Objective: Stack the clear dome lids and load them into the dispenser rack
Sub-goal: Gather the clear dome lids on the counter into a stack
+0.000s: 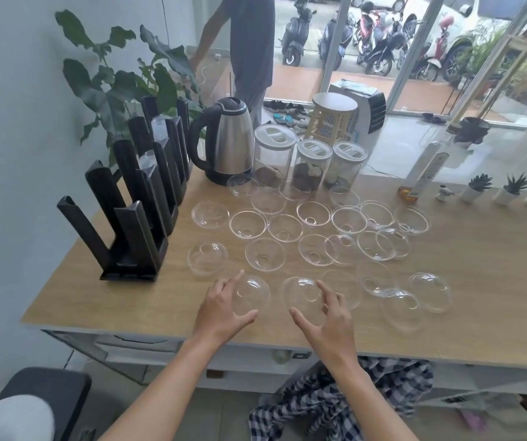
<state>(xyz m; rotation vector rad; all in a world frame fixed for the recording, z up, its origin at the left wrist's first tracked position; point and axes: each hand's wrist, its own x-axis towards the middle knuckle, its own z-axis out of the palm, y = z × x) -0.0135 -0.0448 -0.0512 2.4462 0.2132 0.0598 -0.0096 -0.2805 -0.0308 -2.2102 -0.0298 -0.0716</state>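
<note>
My hands are both over the near edge of the counter [160,300], fingers spread and relaxed, holding nothing yet. Left hand [221,308] has index pointing fwd, thumb out to the right, cupping toward the near-left dome lid [252,296]; I can't tell if fingertips touch it. Right hand [327,316] hovers w/ fingers arched over the next dome lid [303,297], thumb angled left. Both forearms come in from below, wrists roughly level.

Rest of the clear dome lids [313,227] are scattered singly across the counter, some rim-up, some dome-up, a few overlapping at right. Dispenser rack [135,205] stands at the left, black upright channels; far slots seem to have some clear stuff in already.

Handling, my guess: thin plastic, v. light, flexes if squeezed, slick. I'd pinch at the rim, thumb opposite fingers, light pressure, not the crown. They should nest easily if all face the same way.
</note>
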